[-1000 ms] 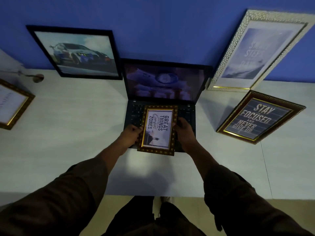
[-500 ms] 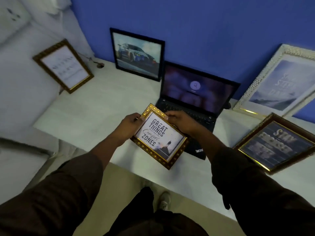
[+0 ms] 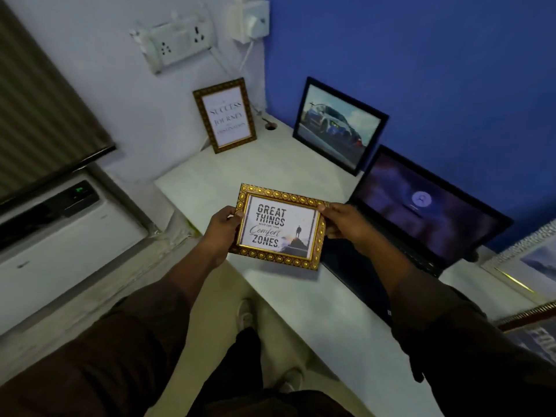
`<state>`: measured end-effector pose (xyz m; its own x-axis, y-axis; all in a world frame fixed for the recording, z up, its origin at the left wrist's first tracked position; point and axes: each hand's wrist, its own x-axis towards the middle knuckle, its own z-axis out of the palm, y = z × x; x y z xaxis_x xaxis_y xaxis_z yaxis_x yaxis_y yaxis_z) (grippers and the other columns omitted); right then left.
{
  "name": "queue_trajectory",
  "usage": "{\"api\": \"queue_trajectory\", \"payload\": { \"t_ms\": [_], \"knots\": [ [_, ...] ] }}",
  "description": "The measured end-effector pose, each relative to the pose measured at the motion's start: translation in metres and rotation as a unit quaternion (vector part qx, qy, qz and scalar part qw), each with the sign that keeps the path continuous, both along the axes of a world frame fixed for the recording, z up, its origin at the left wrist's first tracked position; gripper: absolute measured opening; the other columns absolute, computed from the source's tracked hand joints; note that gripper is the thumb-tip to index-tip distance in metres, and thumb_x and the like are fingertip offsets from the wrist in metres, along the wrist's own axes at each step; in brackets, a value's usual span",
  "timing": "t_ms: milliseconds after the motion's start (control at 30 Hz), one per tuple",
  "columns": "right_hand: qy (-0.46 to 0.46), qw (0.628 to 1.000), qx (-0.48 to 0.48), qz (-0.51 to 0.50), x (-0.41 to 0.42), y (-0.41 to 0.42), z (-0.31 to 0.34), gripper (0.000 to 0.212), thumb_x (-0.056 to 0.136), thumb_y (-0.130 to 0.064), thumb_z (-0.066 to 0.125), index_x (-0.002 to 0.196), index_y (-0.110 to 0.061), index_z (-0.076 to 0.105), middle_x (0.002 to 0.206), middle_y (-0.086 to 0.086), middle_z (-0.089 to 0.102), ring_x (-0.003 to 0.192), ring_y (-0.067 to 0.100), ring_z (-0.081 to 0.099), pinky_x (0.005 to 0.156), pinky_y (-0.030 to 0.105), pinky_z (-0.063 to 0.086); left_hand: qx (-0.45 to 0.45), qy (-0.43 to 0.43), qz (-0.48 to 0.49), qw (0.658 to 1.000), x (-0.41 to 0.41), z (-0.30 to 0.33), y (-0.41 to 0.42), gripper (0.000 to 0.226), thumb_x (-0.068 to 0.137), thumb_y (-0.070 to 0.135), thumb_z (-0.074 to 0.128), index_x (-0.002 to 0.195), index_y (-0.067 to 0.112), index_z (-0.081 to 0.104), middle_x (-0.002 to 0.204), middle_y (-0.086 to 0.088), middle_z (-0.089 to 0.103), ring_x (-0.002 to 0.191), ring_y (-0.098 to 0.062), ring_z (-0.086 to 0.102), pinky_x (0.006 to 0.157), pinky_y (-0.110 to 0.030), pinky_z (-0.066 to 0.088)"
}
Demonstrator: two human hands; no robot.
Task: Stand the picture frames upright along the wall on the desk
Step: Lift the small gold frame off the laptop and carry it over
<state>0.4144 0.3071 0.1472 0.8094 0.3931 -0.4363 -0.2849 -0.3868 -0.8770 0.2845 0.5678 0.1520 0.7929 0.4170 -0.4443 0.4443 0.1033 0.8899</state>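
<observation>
the gold patterned frame [image 3: 278, 226], the one reading "great things never come from comfort zones", is held in the air over the near left part of the counter [image 3: 264, 167], just beside the open laptop [image 3: 421, 212]. the left hand [image 3: 221, 228] is clamped on its left edge and the right hand [image 3: 340, 221] on its upper right corner, thumbs on the front. over the last second the frame has been turned from portrait to landscape so the text reads level, and the view has swung left toward the corner of the room. that brings the bare stretch of counter by the white side wall [image 3: 135, 94] into sight, where the success frame [image 3: 225, 115] already stands leaning, and the car picture [image 3: 337, 124] leans on the blue wall [image 3: 421, 55]. 2 more frames show only partly at the right edge: a pale one [image 3: 529, 266] and a dark one [image 3: 532, 323], the latter seemingly lying flat. my reading is that the held frame is headed for the free space near the success frame; it still has to be set down on its lower edge and tilted back.
</observation>
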Motion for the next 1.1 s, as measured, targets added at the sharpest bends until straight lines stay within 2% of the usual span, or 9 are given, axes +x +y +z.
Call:
{"api": "queue_trajectory", "payload": {
  "t_ms": [133,200,300,400,500,633,767,1000,1100],
  "knots": [
    [0.074,0.992,0.083,-0.063,-0.002,0.027,-0.006,0.025,0.103,-0.034,0.053,0.099,-0.016,0.068,0.090,0.003,0.073,0.080,0.020,0.070,0.070,0.032,0.058,-0.060,-0.029,0.072,0.995,0.001,-0.002,0.012,0.022,0.103,0.027,0.047,0.106,0.011,0.063,0.102,-0.014,0.076,0.088,-0.035,0.075,0.067,-0.044,0.061],
    [0.097,0.981,0.128,-0.105,-0.003,0.044,-0.007,0.023,0.104,-0.026,0.050,0.092,-0.016,0.066,0.083,0.004,0.072,0.076,0.021,0.067,0.066,0.034,0.055,-0.110,-0.041,0.087,0.989,0.006,-0.001,0.020,0.028,0.102,0.033,0.048,0.106,0.013,0.066,0.097,-0.009,0.075,0.089,-0.031,0.072,0.062,-0.039,0.061],
    [0.104,0.967,0.162,-0.168,0.005,0.065,-0.008,0.023,0.105,-0.021,0.048,0.091,-0.014,0.066,0.081,0.006,0.073,0.070,0.021,0.069,0.061,0.034,0.057,-0.215,-0.023,0.077,0.973,0.022,-0.003,0.038,0.051,0.099,0.055,0.043,0.118,0.016,0.069,0.108,-0.006,0.073,0.101,-0.028,0.070,0.079,-0.046,0.058],
    [0.105,0.966,0.157,-0.178,0.024,0.084,-0.012,0.023,0.105,-0.023,0.048,0.098,-0.012,0.067,0.095,0.014,0.076,0.081,0.027,0.073,0.075,0.046,0.062,-0.301,-0.003,0.047,0.952,0.048,-0.010,0.065,0.073,0.094,0.069,0.034,0.133,0.014,0.060,0.129,-0.016,0.068,0.117,-0.040,0.065,0.102,-0.063,0.046],
    [0.091,0.972,0.135,-0.170,0.043,0.101,-0.014,0.023,0.104,-0.025,0.048,0.099,-0.013,0.067,0.102,0.018,0.076,0.087,0.032,0.072,0.081,0.054,0.059,-0.354,0.025,-0.010,0.935,0.071,-0.018,0.085,0.085,0.090,0.078,0.026,0.139,0.017,0.058,0.138,-0.018,0.062,0.124,-0.043,0.060,0.110,-0.061,0.039],
    [0.083,0.975,0.122,-0.164,0.074,0.125,-0.016,0.025,0.104,-0.027,0.047,0.094,-0.016,0.067,0.094,0.013,0.076,0.080,0.025,0.073,0.069,0.041,0.061,-0.368,0.069,-0.083,0.924,0.114,-0.024,0.109,0.090,0.082,0.087,0.028,0.139,0.025,0.059,0.141,-0.014,0.060,0.129,-0.041,0.057,0.113,-0.061,0.035],
    [0.079,0.978,0.101,-0.164,0.106,0.140,-0.019,0.026,0.104,-0.031,0.046,0.094,-0.018,0.066,0.086,0.006,0.073,0.075,0.019,0.068,0.060,0.033,0.056,-0.374,0.096,-0.116,0.915,0.157,-0.029,0.135,0.093,0.082,0.087,0.029,0.139,0.020,0.059,0.141,-0.016,0.059,0.129,-0.042,0.056,0.114,-0.061,0.033],
    [0.073,0.974,0.105,-0.187,0.149,0.166,-0.036,0.027,0.106,-0.033,0.046,0.099,-0.020,0.069,0.096,0.011,0.074,0.081,0.022,0.071,0.059,0.035,0.056,-0.413,0.099,-0.145,0.894,0.223,-0.041,0.165,0.092,0.082,0.087,0.032,0.143,0.021,0.054,0.148,-0.012,0.054,0.135,-0.037,0.051,0.119,-0.058,0.028],
    [0.063,0.975,0.097,-0.190,0.161,0.175,-0.045,0.029,0.106,-0.031,0.045,0.107,-0.013,0.067,0.095,0.010,0.074,0.082,0.020,0.071,0.058,0.032,0.055,-0.408,0.110,-0.136,0.896,0.240,-0.052,0.173,0.092,0.082,0.088,0.028,0.142,0.024,0.056,0.146,-0.011,0.056,0.134,-0.036,0.053,0.118,-0.056,0.031]
  ]
}}
